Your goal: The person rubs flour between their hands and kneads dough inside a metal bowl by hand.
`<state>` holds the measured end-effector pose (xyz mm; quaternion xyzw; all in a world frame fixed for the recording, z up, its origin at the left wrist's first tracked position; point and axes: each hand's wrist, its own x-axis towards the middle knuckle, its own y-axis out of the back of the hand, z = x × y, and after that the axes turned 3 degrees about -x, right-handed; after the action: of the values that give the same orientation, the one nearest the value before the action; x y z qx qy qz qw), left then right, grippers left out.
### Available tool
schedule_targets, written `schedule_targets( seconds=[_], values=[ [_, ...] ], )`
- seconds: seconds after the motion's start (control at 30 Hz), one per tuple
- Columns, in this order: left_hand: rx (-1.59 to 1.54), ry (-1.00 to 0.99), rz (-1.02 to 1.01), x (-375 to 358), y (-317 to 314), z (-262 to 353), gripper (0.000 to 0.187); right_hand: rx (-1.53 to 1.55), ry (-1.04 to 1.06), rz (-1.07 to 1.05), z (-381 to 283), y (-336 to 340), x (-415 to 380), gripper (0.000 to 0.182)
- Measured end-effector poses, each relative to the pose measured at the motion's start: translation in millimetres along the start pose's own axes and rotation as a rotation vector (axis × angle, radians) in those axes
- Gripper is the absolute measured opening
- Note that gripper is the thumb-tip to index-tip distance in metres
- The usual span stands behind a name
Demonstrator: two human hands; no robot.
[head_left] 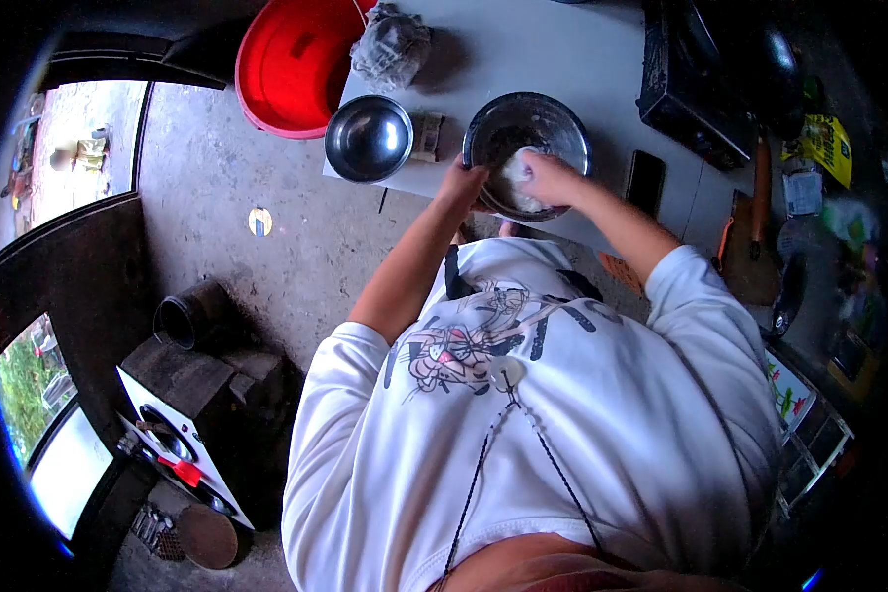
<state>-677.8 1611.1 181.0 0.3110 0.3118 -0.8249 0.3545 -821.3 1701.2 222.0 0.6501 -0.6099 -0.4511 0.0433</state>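
A large steel bowl (526,107) stands near the front edge of the white table (548,44), with white dough (514,178) inside. My left hand (462,185) grips the bowl's left rim, its fingers partly hidden beneath the side. Inside the bowl, my right hand (548,180) presses on the dough with its fingers bent into it. A smaller steel bowl (368,138) sits to the left at the table corner, with nothing visible in it. Between the two bowls lies a small packet (425,136).
A crumpled plastic bag (392,46) lies behind the small bowl, beside a red bucket (291,64). A phone (645,182) and a black stove (696,94) are on the right. At lower left stands another stove (183,449).
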Motion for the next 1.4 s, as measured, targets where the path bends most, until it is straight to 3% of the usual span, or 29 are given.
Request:
schedule_targets(
  seconds=[0.1, 0.2, 0.37, 0.43, 0.47, 0.5, 0.57, 0.6, 0.67, 0.7, 0.77, 0.8, 0.87, 0.9, 0.97, 1.03, 1.1, 1.17, 1.23, 1.37, 1.4],
  values=[
    [-0.073, 0.068, -0.093, -4.3, 1.4, 7.8, 0.031, -0.152, 0.232, 0.281, 3.9, -38.6, 30.5, 0.019],
    [-0.091, 0.079, -0.165, -6.0, 1.7, 12.2, 0.034, -0.365, 0.195, 0.406, -9.4, -50.5, 51.0, 0.016],
    [-0.100, 0.059, -0.142, -7.7, 1.8, 10.9, 0.038, -0.523, 0.185, 0.191, -0.4, -32.6, 71.2, 0.023],
    [-0.102, 0.078, -0.119, -7.0, 1.7, 10.9, 0.039, 0.282, 0.277, 0.333, 21.3, -32.7, 78.7, 0.014],
    [-0.084, 0.071, -0.130, -5.0, 1.9, 9.7, 0.040, 0.584, 0.034, 0.019, 2.9, 3.8, 53.6, 0.017],
    [-0.069, 0.061, -0.140, -4.3, 1.6, 8.9, 0.041, 0.600, 0.016, 0.052, 14.5, 11.5, 50.2, 0.019],
    [-0.061, 0.062, -0.138, -6.1, -0.2, 11.4, 0.041, 0.086, 0.181, 0.375, 37.8, 17.3, 51.2, 0.020],
    [-0.046, 0.064, -0.136, -6.8, -1.1, 13.5, 0.042, 0.086, 0.179, 0.376, 41.7, 10.9, 53.7, 0.020],
    [-0.044, 0.067, -0.131, -8.8, -3.0, 16.1, 0.042, -0.259, 0.004, 0.365, 38.6, -1.7, 57.5, 0.018],
    [-0.044, 0.066, -0.122, -9.2, -3.7, 17.1, 0.042, -0.113, -0.010, 0.508, 30.0, -13.0, 55.2, 0.020],
    [-0.036, 0.074, -0.125, -8.9, -1.9, 16.3, 0.040, 0.265, -0.025, 0.338, 17.2, 0.4, 48.6, 0.023],
    [-0.031, 0.085, -0.127, -9.0, -0.4, 16.4, 0.039, 0.267, -0.025, 0.337, 12.9, 4.8, 44.3, 0.023],
    [-0.051, 0.100, -0.159, -9.3, 4.4, 18.1, 0.037, 0.342, 0.235, 0.181, 5.9, 11.0, 33.2, 0.024],
    [-0.071, 0.116, -0.193, -10.2, 6.1, 18.3, 0.035, 0.344, 0.231, 0.179, -6.9, 15.3, 19.5, 0.024],
    [-0.103, 0.134, -0.182, -21.5, 2.3, 28.3, 0.033, -0.042, 0.206, -0.090, -35.8, 19.9, -9.9, 0.021],
    [-0.137, 0.146, -0.171, -22.0, 3.0, 32.7, 0.031, -0.346, 0.229, -0.103, -21.6, -10.2, -12.0, 0.021],
    [-0.111, 0.150, -0.252, -17.3, 6.0, 29.7, 0.030, -0.322, 0.200, -0.117, -8.5, -28.0, 3.8, 0.020],
    [-0.058, 0.136, -0.264, -16.3, 6.5, 30.7, 0.030, -0.506, 0.257, -0.004, -6.7, -34.7, 18.7, 0.029],
    [-0.001, 0.118, -0.271, -18.6, 5.6, 31.6, 0.030, -0.414, 0.259, 0.032, 4.2, -34.4, 39.7, 0.028],
    [-0.015, 0.141, -0.218, -14.2, 7.6, 29.1, 0.030, -0.153, 0.146, -0.111, 12.4, -5.8, 74.8, 0.033],
    [0.014, 0.152, -0.223, -13.9, 9.0, 28.6, 0.030, -0.112, 0.149, -0.262, 4.4, 12.8, 72.2, 0.039]
  ],
)
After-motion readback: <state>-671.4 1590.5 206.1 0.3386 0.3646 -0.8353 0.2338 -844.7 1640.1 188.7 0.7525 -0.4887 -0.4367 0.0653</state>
